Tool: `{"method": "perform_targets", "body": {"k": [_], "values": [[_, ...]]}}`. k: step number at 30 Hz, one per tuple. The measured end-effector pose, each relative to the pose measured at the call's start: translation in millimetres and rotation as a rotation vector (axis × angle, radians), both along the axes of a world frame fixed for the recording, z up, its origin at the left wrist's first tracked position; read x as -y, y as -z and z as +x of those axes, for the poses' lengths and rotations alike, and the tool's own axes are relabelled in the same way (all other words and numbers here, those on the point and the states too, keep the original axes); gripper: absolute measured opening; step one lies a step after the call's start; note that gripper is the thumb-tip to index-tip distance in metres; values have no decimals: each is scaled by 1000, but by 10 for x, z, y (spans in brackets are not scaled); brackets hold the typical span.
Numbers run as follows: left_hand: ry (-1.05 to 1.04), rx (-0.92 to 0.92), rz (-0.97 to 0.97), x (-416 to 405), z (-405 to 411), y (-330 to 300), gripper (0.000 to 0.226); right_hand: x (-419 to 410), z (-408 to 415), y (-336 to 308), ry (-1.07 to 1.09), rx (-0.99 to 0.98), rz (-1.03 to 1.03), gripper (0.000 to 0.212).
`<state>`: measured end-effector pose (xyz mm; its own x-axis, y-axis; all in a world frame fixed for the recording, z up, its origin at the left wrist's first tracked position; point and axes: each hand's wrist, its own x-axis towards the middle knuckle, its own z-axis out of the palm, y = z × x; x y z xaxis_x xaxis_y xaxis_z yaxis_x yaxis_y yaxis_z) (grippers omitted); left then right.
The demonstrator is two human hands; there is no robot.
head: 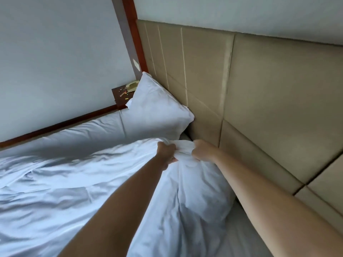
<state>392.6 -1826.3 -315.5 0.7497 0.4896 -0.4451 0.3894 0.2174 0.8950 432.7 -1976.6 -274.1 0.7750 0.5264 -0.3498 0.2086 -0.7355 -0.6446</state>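
A white pillow (pixel 187 197) lies on the bed between my arms, close to the padded headboard. My left hand (pixel 166 152) grips bunched white fabric at the pillow's far end. My right hand (pixel 201 150) grips the same bunched fabric just to the right, a few centimetres from the left hand. A second white pillow (pixel 157 106) leans upright against the headboard further along the bed. A white duvet (pixel 61 179) lies rumpled across the bed to the left.
The beige padded headboard (pixel 269 89) runs along the right. A dark wooden bedside table (pixel 120 96) with a pale telephone (pixel 132 85) stands beyond the far pillow. A grey wall with a wooden skirting strip (pixel 55 127) borders the far side of the bed.
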Motion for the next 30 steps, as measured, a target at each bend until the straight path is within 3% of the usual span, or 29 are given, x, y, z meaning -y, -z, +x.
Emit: {"method": "perform_targets", "body": {"k": [3, 5, 6, 7, 10, 16, 19, 23, 28, 30], "values": [[9, -115, -3, -87, -130, 463, 43, 35, -147, 370, -162, -226, -178, 21], [-28, -150, -18, -182, -221, 629, 38, 70, -246, 611, -300, -257, -385, 68], [-57, -153, -28, -232, -268, 663, 35, 89, -297, 711, -344, -242, -504, 79], [-88, -143, -40, -286, -303, 693, 33, 111, -349, 805, -367, -220, -599, 74], [-128, -101, -53, -337, -405, 685, 29, 166, -515, 870, -283, -236, -595, 19], [-102, -17, -125, -89, -667, 426, 58, 358, -882, 394, -19, -128, -458, 37], [39, -4, -185, 159, -949, 246, 62, 501, -1162, 190, 69, -111, -430, 32], [250, -121, -176, 506, -1390, -13, 76, 555, -1648, -165, 158, -47, -390, 14], [244, -215, -143, 737, -1770, -158, 89, 674, -2194, -504, 198, 10, -361, 10], [210, -189, -159, 830, -1857, -186, 93, 759, -2325, -580, 238, 42, -323, 25]]}}
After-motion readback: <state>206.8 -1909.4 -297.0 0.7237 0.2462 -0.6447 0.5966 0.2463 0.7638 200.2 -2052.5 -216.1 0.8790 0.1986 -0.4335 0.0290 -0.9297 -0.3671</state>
